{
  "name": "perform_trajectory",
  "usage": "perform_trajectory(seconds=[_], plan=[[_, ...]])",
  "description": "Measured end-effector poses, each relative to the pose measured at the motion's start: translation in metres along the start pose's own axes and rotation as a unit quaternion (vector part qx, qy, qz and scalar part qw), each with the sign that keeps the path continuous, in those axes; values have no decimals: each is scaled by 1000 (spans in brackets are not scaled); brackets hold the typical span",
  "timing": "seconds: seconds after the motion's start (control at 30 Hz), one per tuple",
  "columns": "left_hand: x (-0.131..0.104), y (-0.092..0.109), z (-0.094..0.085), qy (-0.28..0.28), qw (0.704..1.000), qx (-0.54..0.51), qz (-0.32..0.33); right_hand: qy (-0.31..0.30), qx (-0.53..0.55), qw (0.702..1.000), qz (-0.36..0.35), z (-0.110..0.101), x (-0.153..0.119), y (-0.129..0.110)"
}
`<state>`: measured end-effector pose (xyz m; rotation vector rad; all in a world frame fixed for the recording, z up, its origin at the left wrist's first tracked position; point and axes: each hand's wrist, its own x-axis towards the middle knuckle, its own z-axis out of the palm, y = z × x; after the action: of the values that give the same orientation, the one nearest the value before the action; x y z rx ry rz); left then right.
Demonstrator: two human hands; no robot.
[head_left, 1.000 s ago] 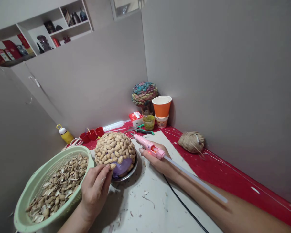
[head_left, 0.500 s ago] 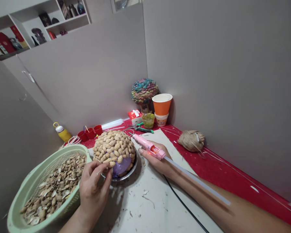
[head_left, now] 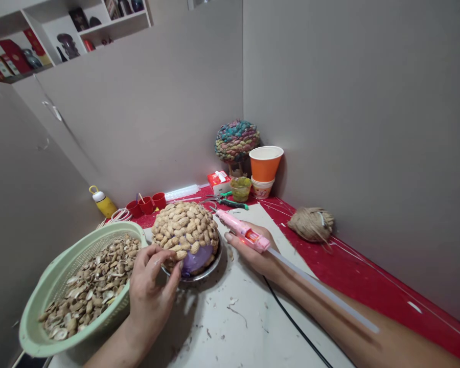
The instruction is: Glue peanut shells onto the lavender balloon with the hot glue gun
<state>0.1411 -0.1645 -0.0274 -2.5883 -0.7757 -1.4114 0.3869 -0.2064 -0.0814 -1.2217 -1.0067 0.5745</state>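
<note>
The peanut-covered dome (head_left: pixel 186 225) sits in a metal bowl (head_left: pixel 209 272), purple balloon (head_left: pixel 197 259) showing at its lower front. A second ago our left hand (head_left: pixel 149 286) pinches a peanut (head_left: pixel 181 254); now its thumb and forefinger are further apart, at the peanut by the dome's lower edge, and we cannot tell whether they grip it. Our right hand (head_left: pixel 256 255) stays wrapped around the pink glue gun (head_left: pixel 241 229) right of the dome, its far fingers hidden. Left of the dome stands the green basket (head_left: pixel 34 340); above, the shelf (head_left: pixel 42 36) is cut off.
</note>
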Motion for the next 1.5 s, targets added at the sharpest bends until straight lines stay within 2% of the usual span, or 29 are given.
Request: perform_trajectory(seconds=[0.1, 0.4, 0.6, 0.67, 0.77, 0.8, 0.87, 0.93, 1.03, 1.1, 1.2, 1.33, 1.5], plan=[[0, -1, 0, -4, 1000, -1, 0, 11, 5, 1000, -6, 0, 0, 0], [-5, -6, 0, 1, 999, 12, 32, -18, 43, 999, 2, 1, -3, -15], [-3, -8, -2, 12, 998, -16, 53, -9, 17, 1000, -5, 3, -2, -25], [-4, -3, -5, 23, 998, -54, 24, -5, 17, 1000, -11, 3, -3, -31], [-8, 7, -13, 6, 982, -173, -81, -1, 14, 1000, -20, 2, -13, -48], [-10, 11, -15, -15, 965, -230, -121, -4, 14, 1000, -25, 1, -19, -54], [-14, 19, -16, -63, 913, -350, -202, -23, 17, 999, -35, 2, -33, -68], [-16, 28, -13, -117, 834, -455, -291, -109, 31, 992, -56, 3, -46, -78], [-18, 41, -6, -162, 703, -544, -428, -177, 43, 979, -87, 7, -59, -82], [-19, 49, -2, -167, 645, -564, -487, -203, 47, 972, -107, 9, -61, -80], [-18, 57, -1, -176, 596, -585, -520, -234, 45, 967, -93, 13, -59, -77], [-12, 60, -4, -179, 534, -639, -523, -251, 79, 964, -43, 14, -56, -77], [-11, 56, -4, -197, 481, -675, -524, -233, 62, 970, -34, 17, -57, -69]])
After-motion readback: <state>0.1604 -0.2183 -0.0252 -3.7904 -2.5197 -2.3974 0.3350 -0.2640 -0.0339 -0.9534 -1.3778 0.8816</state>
